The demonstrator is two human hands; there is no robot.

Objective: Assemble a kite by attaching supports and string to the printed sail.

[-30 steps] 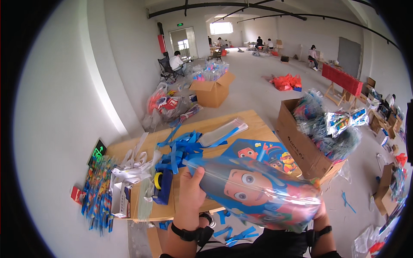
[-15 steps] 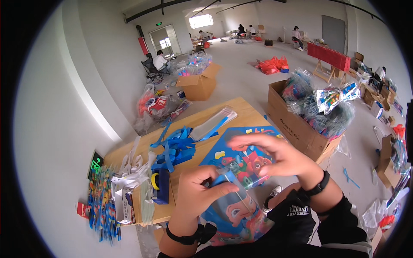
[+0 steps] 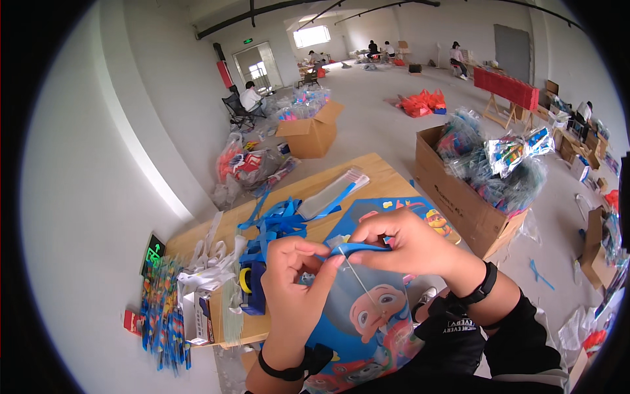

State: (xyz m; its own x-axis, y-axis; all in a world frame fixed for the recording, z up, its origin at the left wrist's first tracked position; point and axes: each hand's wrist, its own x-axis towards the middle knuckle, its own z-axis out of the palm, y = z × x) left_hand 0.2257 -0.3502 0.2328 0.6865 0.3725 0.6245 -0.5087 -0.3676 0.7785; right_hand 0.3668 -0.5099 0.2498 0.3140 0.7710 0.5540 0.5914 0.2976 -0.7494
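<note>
Between my hands hangs a blue cartoon-printed sheet, with a thin pale rod running down from its top corner. My left hand is closed, thumb and fingertips pinching that corner near the rod's upper end. My right hand grips the folded blue edge beside it, fingertips close to the left ones. A small clear scrap, perhaps tape, shows at the corner. Behind my hands, another printed sheet lies on the wooden table. A dark blue tape dispenser with a yellow core stands left of my left hand.
Blue strips and a clear sleeve of flat pieces lie on the table. White strips and printed strips hang at its left end. A carton of wrapped goods stands right. Several people work farther back.
My right hand has come down from above the sheet and taken hold of its blue top edge beside my left hand. The view has shifted slightly.
</note>
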